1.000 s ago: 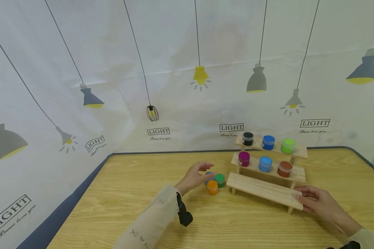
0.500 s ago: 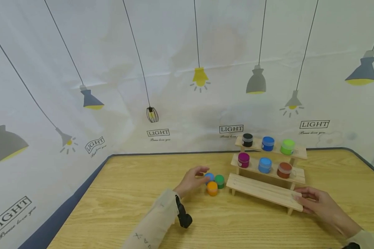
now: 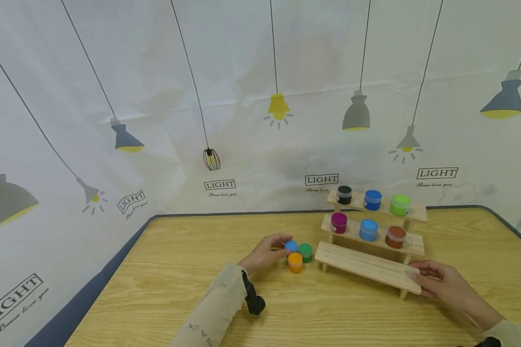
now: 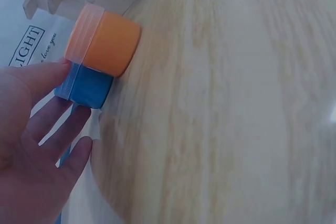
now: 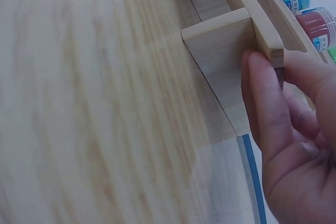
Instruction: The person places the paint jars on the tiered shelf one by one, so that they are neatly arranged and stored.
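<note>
On the wood-grain bench, the left hand pinches a blue jar, one of three round plastic jars. Six more fill the three-tiered wooden rack; the right hand grips its corner.

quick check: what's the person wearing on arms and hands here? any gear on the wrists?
Both hands are bare, no gloves. The left arm has a pale beige sleeve with small dark markings near the cuff, and a black wrist device strapped at that cuff. The right arm shows a similar pale cuff.
</note>
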`<state>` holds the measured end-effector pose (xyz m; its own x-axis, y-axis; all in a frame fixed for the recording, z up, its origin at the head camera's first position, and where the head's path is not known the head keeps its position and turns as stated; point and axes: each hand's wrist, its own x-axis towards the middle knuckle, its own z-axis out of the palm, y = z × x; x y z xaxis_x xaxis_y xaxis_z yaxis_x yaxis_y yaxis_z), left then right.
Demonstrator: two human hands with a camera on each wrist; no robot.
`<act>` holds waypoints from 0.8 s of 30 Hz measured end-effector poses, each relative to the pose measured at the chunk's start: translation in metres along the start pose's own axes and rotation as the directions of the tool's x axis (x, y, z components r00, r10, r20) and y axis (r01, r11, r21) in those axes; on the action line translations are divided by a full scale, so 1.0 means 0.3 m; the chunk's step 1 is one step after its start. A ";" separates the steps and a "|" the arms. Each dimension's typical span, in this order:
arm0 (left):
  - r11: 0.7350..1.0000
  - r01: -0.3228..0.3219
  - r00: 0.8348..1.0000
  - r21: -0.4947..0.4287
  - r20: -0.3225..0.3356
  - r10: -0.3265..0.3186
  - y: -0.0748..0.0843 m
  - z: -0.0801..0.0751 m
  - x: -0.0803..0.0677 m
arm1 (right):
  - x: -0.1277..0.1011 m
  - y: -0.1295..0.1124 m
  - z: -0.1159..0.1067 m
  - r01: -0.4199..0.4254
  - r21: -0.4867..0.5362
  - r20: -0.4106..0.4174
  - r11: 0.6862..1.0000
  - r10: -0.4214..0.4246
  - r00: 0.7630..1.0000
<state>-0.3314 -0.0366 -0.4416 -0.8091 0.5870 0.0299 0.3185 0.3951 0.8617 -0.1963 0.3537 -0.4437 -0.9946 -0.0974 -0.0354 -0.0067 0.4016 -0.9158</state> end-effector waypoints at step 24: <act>0.995 0.098 0.985 -0.032 -0.141 -0.101 -0.009 0.003 -0.010 | 0.001 -0.001 -0.001 -0.003 -0.002 0.016 1.000 0.003 1.000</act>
<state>-0.3294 -0.0386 -0.4445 -0.8987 0.4384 0.0138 0.2222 0.4279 0.8761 -0.1967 0.3538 -0.4432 -0.9928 -0.1111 -0.0448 -0.0039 0.4039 -0.9148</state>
